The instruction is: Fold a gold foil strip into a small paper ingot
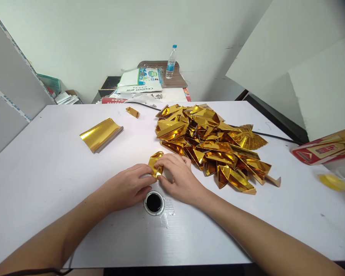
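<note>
Between my hands, at the middle of the white table (74, 230), is a partly folded sheet of gold foil paper (155, 159). My left hand (132, 186) grips its lower left edge, fingers closed. From the other side my right hand (178, 176) pinches its right edge, the fingertips bent over it. A stack of flat gold foil sheets (99, 134) lies to the left, its top sheet slightly curled. On the right spreads a large heap of folded gold foil pieces (207, 134). One small folded gold piece (132, 112) lies alone near the far edge.
A round cable hole (154, 202) with a metal rim sits just below my hands. A fan-shaped gold piece (248, 137) and a black cable (276, 136) lie beyond the heap. At the right edge is a red and gold package (322, 149). A water bottle (171, 63) stands behind the table.
</note>
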